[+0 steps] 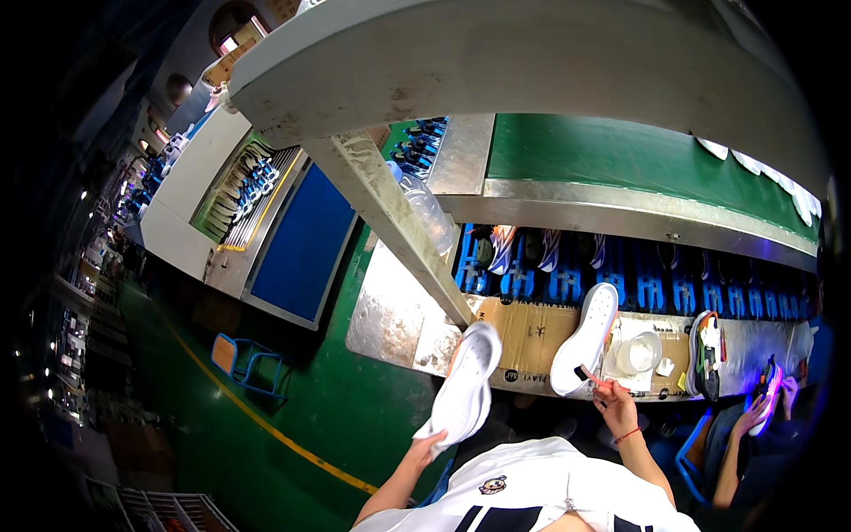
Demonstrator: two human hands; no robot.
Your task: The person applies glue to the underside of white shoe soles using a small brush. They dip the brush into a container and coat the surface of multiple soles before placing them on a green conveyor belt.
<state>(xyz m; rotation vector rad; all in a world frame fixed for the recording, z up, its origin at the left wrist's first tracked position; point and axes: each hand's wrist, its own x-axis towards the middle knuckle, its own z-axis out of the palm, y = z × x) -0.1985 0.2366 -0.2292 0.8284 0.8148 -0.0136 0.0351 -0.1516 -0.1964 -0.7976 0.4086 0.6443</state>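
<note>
My left hand (429,445) grips a white shoe sole (464,388) by its near end and holds it tilted up, left of the bench edge. In my right hand (617,410) is a small brush (596,379) with a reddish handle and dark head. The brush head is over the near end of a second white sole (585,341), which lies on a flattened cardboard sheet (523,341); I cannot tell whether they touch. Just right of that sole stands a translucent plastic tub (636,353) on white paper.
Dark shoe parts (706,355) lie farther right on the bench. Behind runs a row of blue holders (566,285) with shoes, below a green conveyor belt (585,164). A metal post (390,222) slants down at left. A co-worker's hand (755,412) holds a shoe at right.
</note>
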